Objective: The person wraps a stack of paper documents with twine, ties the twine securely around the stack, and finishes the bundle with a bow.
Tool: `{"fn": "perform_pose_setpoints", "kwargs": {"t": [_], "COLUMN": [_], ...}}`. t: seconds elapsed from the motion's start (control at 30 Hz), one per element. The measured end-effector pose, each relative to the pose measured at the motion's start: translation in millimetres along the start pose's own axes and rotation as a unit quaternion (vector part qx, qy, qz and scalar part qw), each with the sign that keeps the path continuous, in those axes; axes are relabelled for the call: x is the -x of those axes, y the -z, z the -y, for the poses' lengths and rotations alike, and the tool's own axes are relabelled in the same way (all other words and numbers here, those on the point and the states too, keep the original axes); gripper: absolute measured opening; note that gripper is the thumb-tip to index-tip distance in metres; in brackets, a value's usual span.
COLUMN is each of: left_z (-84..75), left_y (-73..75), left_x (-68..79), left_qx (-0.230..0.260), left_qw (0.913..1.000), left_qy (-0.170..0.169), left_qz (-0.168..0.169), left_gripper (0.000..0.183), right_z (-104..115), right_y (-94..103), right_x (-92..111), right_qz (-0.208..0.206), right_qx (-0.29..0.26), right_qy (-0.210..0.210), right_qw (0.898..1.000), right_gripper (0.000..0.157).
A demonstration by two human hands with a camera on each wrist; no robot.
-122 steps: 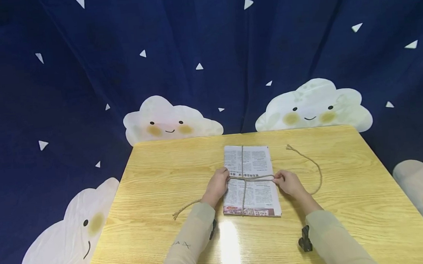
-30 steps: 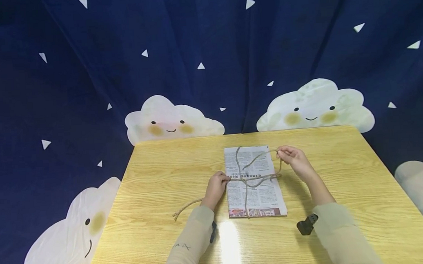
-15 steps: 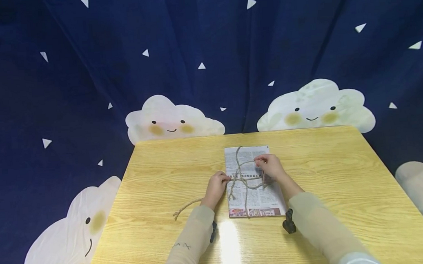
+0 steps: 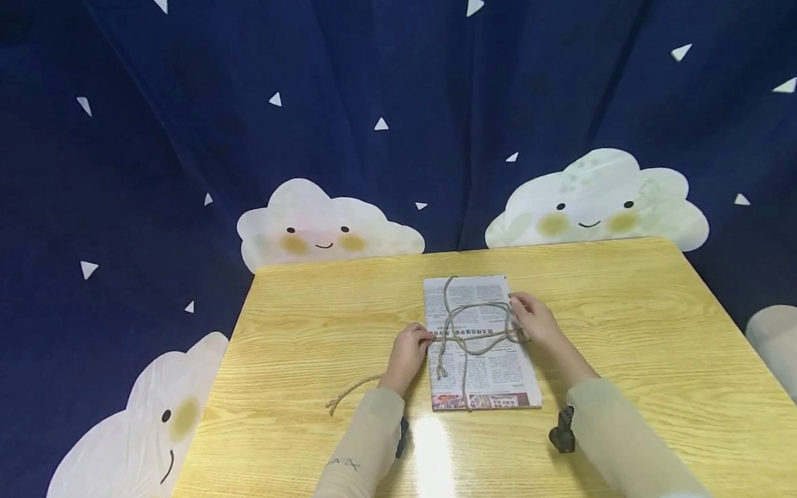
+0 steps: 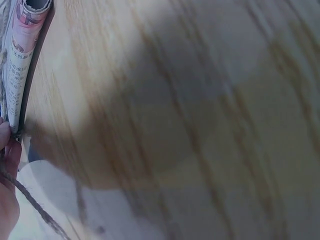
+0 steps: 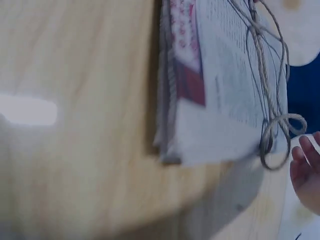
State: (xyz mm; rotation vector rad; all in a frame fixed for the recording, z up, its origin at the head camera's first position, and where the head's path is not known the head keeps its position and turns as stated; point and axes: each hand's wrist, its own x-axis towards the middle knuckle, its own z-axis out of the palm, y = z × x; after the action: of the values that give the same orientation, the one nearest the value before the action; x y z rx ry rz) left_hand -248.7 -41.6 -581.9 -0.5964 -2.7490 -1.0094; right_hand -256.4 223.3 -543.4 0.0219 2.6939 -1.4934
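A stack of folded newspaper (image 4: 498,377) lies near the middle of the table, with brown twine (image 4: 464,375) crossed over its top. My left hand (image 4: 407,356) pinches the twine at the stack's left edge; in the left wrist view a strand (image 5: 37,206) trails away past the fingers. At the right edge is my right hand (image 4: 539,322), fingers loosely bent. The right wrist view shows those fingers (image 6: 307,155) beside a small twine loop (image 6: 292,120), apparently not gripping it. One frayed twine end (image 4: 441,371) rests on the newspaper's left part.
The wooden table (image 4: 305,309) reaches back to a dark blue curtain (image 4: 333,115) printed with clouds and white triangles. Another frayed twine end (image 4: 333,405) lies on the wood left of my left forearm. A black device (image 4: 562,432) sits at my right wrist.
My right hand lifted the twine's right end, carried it left over the newspaper, let it go and moved back to the right edge. My left hand has stayed at the left edge.
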Motion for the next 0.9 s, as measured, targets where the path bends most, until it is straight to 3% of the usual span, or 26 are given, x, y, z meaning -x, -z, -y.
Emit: {"fn": "perform_pose_setpoints", "kwargs": {"t": [0.17, 0.27, 0.37, 0.63, 0.77, 0.9], "left_z": [1.2, 1.4, 1.0, 0.4, 3.3, 9.8], "left_y": [-0.9, -1.0, -1.5, -0.6, 5.1, 13.1], "left_x": [0.5, 0.9, 0.8, 2.9, 9.0, 15.0], "left_qx": [-0.001, -0.002, 0.002, -0.006, -0.017, -0.078], "left_qw": [1.0, 1.0, 1.0, 0.9999, 0.9998, 0.9969], "left_qy": [-0.007, -0.003, 0.003, 0.003, 0.007, 0.001], "left_qz": [-0.005, -0.006, -0.001, 0.011, 0.01, -0.012], "left_gripper": [0.01, 0.009, 0.01, 0.012, 0.013, 0.007], "right_z": [-13.9, -19.5, -22.1, -23.0, -24.3, -25.3], "right_y": [8.0, 4.6, -2.9, -19.9, -20.5, -18.0], "right_x": [21.1, 28.5, 30.9, 24.4, 18.8, 12.7], "right_qz": [-0.039, -0.05, -0.07, -0.101, -0.113, -0.104], "right_qx": [0.089, 0.143, 0.167, 0.164, 0.145, 0.137], "right_qy": [0.041, 0.078, 0.083, 0.047, 0.058, 0.088], "right_qw": [0.994, 0.985, 0.98, 0.98, 0.981, 0.981], "right_gripper": [0.038, 0.037, 0.036, 0.02, 0.015, 0.015]}}
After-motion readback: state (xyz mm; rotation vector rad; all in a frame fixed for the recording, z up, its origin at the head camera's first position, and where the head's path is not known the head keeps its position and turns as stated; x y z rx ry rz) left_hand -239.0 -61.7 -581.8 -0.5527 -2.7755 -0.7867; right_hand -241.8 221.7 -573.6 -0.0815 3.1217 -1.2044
